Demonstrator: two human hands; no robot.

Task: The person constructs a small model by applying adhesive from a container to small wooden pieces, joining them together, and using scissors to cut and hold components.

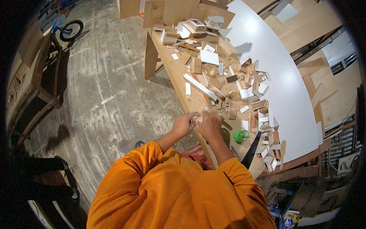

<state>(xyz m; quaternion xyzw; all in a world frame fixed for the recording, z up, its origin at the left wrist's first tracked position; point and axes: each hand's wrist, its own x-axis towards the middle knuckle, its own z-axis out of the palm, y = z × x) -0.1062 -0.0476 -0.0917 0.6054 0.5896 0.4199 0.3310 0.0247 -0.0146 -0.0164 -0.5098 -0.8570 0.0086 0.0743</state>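
Above the near edge of the wooden workbench (pixel 169 63), my two hands meet in front of my chest. My left hand (pixel 183 124) is closed, its fingers pinching a small pale piece (pixel 198 119) whose kind is too small to make out. Against that same piece, my right hand (pixel 211 125) is curled shut, its fingers partly hidden and slightly blurred. A small whitish tip (pixel 206 108) shows just beyond the right fingers; I cannot tell what it belongs to. Wood offcuts (pixel 232 110) lie just past my hands.
A green container (pixel 241 136) stands right of my right hand, near a dark flat strip (pixel 252 152). Small box-like wooden pieces (pixel 264 120) line the right side. A white panel (pixel 282 95) lies behind the pile. At far left are another bench (pixel 36 89) and a bicycle wheel (pixel 71 30).
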